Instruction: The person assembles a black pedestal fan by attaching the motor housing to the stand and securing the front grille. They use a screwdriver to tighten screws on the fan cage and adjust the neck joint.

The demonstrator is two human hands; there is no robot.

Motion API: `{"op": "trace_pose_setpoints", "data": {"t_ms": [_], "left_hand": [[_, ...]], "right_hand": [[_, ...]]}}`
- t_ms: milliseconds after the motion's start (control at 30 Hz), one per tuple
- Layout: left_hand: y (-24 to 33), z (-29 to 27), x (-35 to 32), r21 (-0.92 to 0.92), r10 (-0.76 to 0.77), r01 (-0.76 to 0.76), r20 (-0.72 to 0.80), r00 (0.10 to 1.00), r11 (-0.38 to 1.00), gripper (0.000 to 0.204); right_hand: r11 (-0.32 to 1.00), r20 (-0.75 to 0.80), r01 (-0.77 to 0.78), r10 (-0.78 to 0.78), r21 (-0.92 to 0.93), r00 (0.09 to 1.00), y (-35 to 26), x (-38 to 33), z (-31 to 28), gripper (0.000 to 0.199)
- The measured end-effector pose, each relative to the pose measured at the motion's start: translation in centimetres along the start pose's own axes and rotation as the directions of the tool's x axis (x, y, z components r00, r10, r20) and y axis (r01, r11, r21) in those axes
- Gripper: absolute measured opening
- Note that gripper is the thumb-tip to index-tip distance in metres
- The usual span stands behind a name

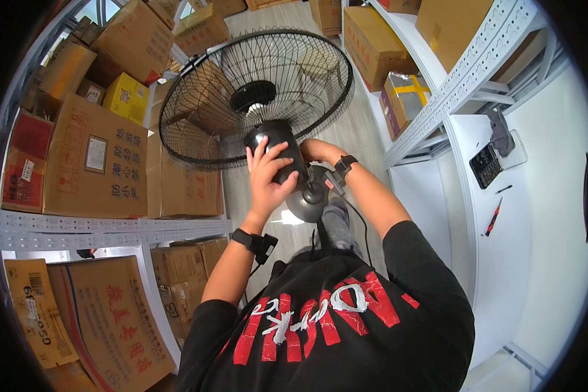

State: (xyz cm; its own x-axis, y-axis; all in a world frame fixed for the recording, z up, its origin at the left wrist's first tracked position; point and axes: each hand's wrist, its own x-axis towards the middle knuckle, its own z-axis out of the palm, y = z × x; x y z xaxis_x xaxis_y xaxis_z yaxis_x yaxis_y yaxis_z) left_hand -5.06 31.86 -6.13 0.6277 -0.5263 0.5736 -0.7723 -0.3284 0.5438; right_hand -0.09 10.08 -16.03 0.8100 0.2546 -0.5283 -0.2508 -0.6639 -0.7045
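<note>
A black pedestal fan stands upright in front of me, its round wire cage (pixel 196 140) tilted toward the far side. My left hand (pixel 269 175) lies on the dark motor housing (pixel 282 134) behind the cage, fingers spread and touching its surface. Past the right side of the housing reaches my right hand (pixel 315 150). Its fingers are hidden behind the housing, so what they touch does not show. Below the housing are the fan's stand and round dark base (pixel 306 206). A dark band with a small device sits on each wrist.
Shelves with cardboard boxes (pixel 98 157) line the left, one yellow box (pixel 127 98) among them. More boxes (pixel 375 49) fill the right rack. On the white right shelf lie a red-and-black screwdriver (pixel 493 217), a dark tool case (pixel 485 166) and a grey cloth (pixel 500 132).
</note>
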Motion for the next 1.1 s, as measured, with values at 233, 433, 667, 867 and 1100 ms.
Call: {"op": "trace_pose_setpoints", "data": {"t_ms": [233,433,667,867,1100], "left_hand": [[-0.2,0.1,-0.4,-0.022,-0.018,0.018,-0.012,1.000,1.000,0.026],[-0.1,0.4,-0.2,-0.020,-0.021,0.021,-0.011,1.000,1.000,0.027],[1.0,1.9,0.1,0.011,-0.114,0.116,-0.076,0.990,0.993,0.018],[0.8,1.0,0.1,-0.069,-0.168,0.167,-0.005,0.986,0.984,0.043],[-1.2,-0.6,0.8,-0.105,-0.043,0.055,0.120,0.992,0.993,0.061]], "right_hand": [[0.894,-0.429,0.394,-0.276,0.213,0.860,2.9,-3.0,4.5,0.034],[0.851,-0.511,0.486,-0.332,0.201,0.793,4.2,-1.4,5.9,0.033],[0.886,-0.494,0.445,-0.331,0.131,0.804,4.3,1.3,5.8,0.033],[0.996,-0.208,0.074,-0.060,0.058,0.976,1.7,2.3,3.4,0.064],[0.947,-0.412,0.265,-0.171,0.182,0.895,2.6,-0.2,3.0,0.045]]}}
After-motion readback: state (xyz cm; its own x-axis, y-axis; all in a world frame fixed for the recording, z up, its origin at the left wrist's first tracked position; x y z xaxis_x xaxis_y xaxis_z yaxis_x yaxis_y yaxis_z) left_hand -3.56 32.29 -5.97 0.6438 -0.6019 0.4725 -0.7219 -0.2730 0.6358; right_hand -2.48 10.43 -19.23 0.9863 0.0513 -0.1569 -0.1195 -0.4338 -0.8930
